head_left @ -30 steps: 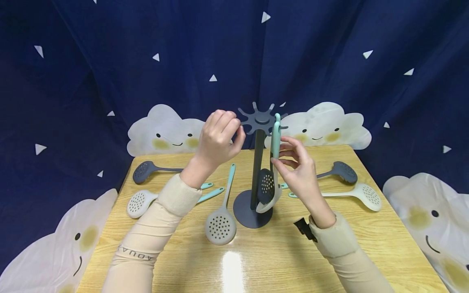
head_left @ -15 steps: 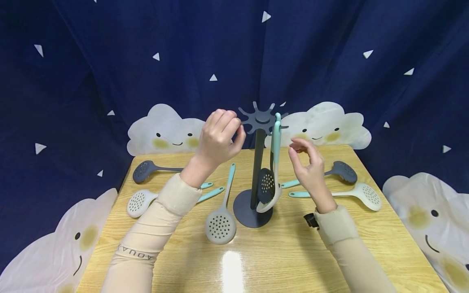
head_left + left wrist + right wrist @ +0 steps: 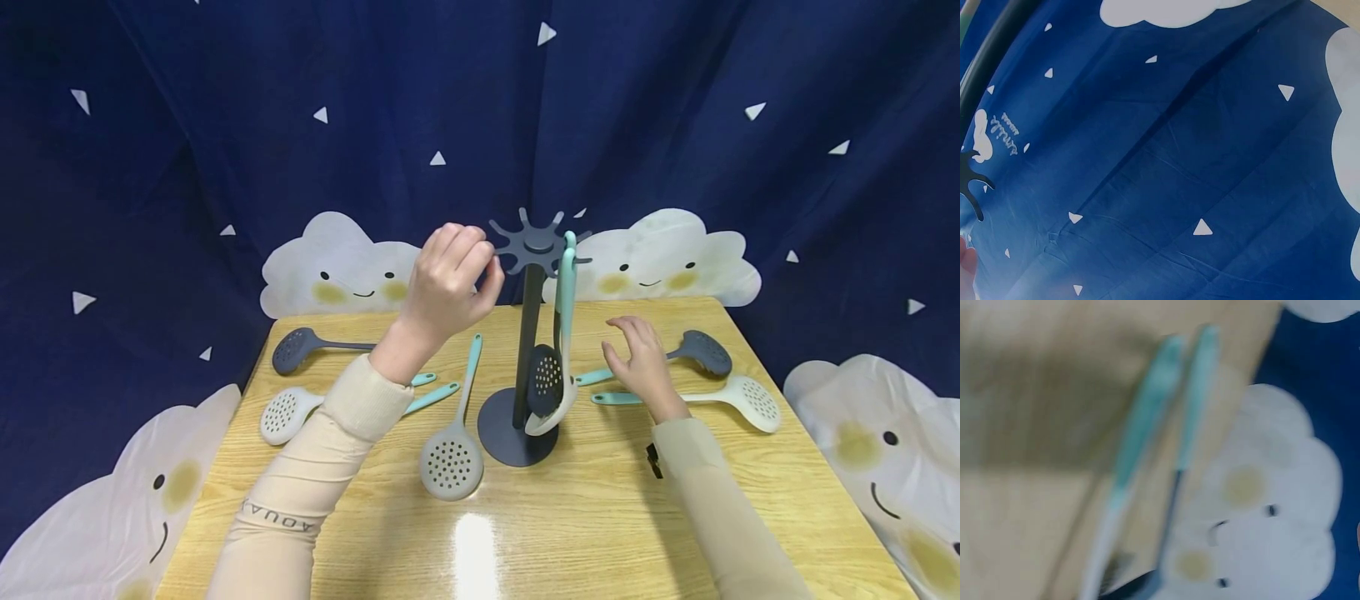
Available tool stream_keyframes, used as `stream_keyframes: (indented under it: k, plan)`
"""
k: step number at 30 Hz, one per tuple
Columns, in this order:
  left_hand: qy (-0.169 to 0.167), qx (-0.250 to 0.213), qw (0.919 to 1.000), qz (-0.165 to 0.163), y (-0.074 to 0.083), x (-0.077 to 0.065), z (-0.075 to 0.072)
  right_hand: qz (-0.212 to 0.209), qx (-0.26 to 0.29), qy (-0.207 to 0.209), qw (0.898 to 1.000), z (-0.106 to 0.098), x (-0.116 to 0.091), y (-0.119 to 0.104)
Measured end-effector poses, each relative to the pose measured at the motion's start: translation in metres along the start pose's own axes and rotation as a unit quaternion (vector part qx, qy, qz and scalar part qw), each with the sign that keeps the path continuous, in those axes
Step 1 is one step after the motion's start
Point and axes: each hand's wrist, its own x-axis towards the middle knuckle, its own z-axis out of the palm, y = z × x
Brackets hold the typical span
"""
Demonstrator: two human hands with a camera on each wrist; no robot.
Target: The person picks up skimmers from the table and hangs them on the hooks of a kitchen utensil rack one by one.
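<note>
My left hand (image 3: 452, 279) is raised at the left of a dark utensil rack (image 3: 525, 342), its curled fingers pinching the tip of one of the rack's arms. From the rack's right side hang a dark slotted spoon (image 3: 545, 379) and a pale ladle (image 3: 558, 412), both with mint handles. My right hand (image 3: 637, 358) hovers with parted fingers, holding nothing. Beneath and beside it lie a white skimmer (image 3: 752, 402) and a dark slotted spoon (image 3: 705, 352). In the right wrist view their mint handles (image 3: 1147, 419) run side by side, blurred.
A grey skimmer (image 3: 452, 462) lies left of the rack's round base (image 3: 498, 429). Farther left are another dark slotted spoon (image 3: 295, 350) and a white slotted spoon (image 3: 283, 415), partly hidden by my left arm. A blue curtain (image 3: 420, 100) hangs behind the table (image 3: 570, 533).
My right hand has let go of the hanging pale ladle and moved right and down, over the utensils on the table. The left hand has stayed in place.
</note>
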Motion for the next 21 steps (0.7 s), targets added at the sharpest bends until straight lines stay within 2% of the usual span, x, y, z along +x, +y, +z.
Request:
stream_keyframes:
  k: [4,8,14,21]
  plan:
    - [0.001,0.001,1.0000,0.000,0.000,0.000,0.000,0.036,-0.034,-0.082,0.995,0.004,-0.017,0.024]
    - [0.001,0.001,1.0000,0.001,0.000,0.000,0.000,0.061,-0.039,-0.145,0.987,0.006,-0.035,0.045]
    - [0.003,-0.003,1.0000,0.001,0.000,0.000,0.000,0.098,-0.043,-0.205,0.973,0.010,-0.059,0.069]
    - [0.004,-0.004,1.0000,-0.001,0.000,0.000,0.000,0.085,-0.041,-0.248,0.964,0.013,-0.077,0.080]
